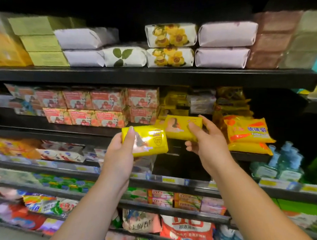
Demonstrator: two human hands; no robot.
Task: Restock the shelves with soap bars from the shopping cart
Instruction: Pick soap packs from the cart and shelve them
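Facing black shelving, with the front edge of the middle shelf (61, 133) just behind both hands; on that shelf, between pink boxes (107, 102) and orange-yellow packs (249, 132), a loose stack of yellow packs (175, 102); one level down, under the right hand, a dark open gap (177, 163) with blue-capped bottles (284, 163) to its right.

Gripping a yellow soap bar (147, 141) in the left hand (119, 150), thumb laid across its front, held before the shelf edge; pinching a second yellow soap bar (181, 128) in the right hand (206, 140), fingers curled over its right end, held slightly higher, its lower left corner just beside the first bar.

Printed on both wrappers with a woman's figure, plus a shield badge on the left one, lettering too blurred to read; on the orange-yellow packs, Chinese characters and a Latin word starting "Sul"; along the lower rail, yellow price tags (169, 180), unreadable.
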